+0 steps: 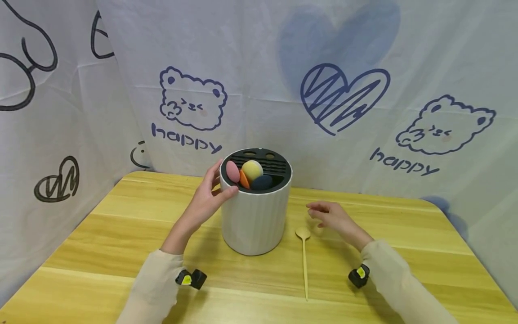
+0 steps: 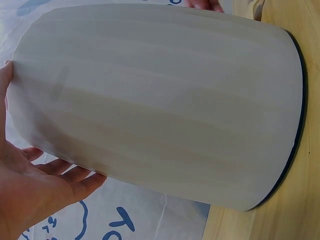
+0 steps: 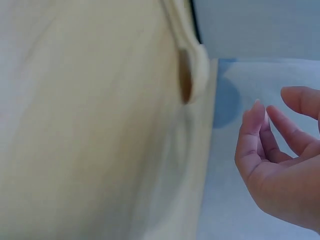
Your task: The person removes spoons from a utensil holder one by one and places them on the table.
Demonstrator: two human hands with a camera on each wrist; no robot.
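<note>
White bin (image 1: 256,220): upright on tabletop (image 1: 133,211); four pieces (image 1: 252,171) already in its top.
Left hand (image 1: 204,198): spread, gripping bin's rim.
Right hand (image 1: 332,218): half-curled, empty, near spoon (image 1: 305,265).
Spoon: on tabletop, not yet picked up.

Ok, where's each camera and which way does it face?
Head: worn there, facing forward and down at tub and spoon; left hand, right hand and sleeves show.
Left wrist: worn there, facing the tub's side; left hand and some right fingers show.
Right wrist: worn there, facing table and spoon; right hand shows.
Head and left wrist share the tub.
</note>
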